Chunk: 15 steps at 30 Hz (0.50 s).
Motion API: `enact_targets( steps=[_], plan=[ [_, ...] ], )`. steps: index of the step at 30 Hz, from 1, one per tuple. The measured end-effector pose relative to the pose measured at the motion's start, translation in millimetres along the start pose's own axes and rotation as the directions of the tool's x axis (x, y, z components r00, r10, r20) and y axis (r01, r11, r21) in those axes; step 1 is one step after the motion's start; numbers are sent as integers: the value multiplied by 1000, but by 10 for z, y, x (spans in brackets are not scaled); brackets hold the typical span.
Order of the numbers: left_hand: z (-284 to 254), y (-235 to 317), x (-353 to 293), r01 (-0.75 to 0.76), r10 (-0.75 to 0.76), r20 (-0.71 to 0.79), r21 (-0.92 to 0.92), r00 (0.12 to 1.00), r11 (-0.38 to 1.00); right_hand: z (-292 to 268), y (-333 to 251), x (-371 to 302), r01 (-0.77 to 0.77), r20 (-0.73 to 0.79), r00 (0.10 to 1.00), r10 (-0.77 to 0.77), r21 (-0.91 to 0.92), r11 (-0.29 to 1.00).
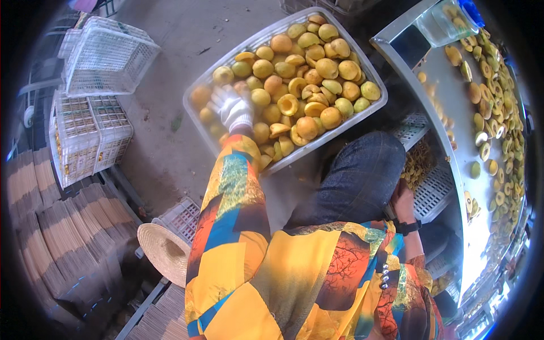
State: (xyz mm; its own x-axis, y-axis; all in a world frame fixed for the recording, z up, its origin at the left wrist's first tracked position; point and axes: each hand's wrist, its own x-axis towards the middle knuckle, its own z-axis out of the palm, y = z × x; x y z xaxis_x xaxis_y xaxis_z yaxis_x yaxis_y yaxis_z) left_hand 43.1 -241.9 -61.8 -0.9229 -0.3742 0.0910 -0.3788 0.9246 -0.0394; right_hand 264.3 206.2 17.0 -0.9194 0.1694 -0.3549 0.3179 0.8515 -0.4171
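A large pale plastic tub [381, 103] stands ahead of me, heaped with yellow-orange stone fruit [307, 128] that look like apricots or small peaches. Some are halved, with pit hollows showing. My left hand [233, 109], in a white glove, rests on the fruit at the tub's left side. Its fingers reach forward and look apart, slightly blurred, and I see nothing held. My right hand [403, 199], ungloved with a dark band at the wrist, hangs low beside my bent knee, by a white crate [433, 195] holding brownish pieces [418, 165]. Its fingers are mostly hidden.
On the right a metal table [447, 85] carries many fruit halves [498, 113] and a clear container [445, 25] with a blue rim. White crates [93, 133] are stacked at left, above bundled cardboard [73, 238]. A straw hat [163, 249] lies near my left arm.
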Motion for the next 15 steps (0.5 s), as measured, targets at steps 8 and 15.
enact_targets(
  steps=[8, 15],
  plan=[
    [-708, 169, 300, -30, -60, -168, -486, 984, 873, 17, 190, -123, -16, -34, 999, 16, -5, 1000],
    [-181, 475, -243, -454, 437, -155, -96, 886, 886, -60, 61, -163, -19, -58, 998, 17, -25, 1000]
  ],
)
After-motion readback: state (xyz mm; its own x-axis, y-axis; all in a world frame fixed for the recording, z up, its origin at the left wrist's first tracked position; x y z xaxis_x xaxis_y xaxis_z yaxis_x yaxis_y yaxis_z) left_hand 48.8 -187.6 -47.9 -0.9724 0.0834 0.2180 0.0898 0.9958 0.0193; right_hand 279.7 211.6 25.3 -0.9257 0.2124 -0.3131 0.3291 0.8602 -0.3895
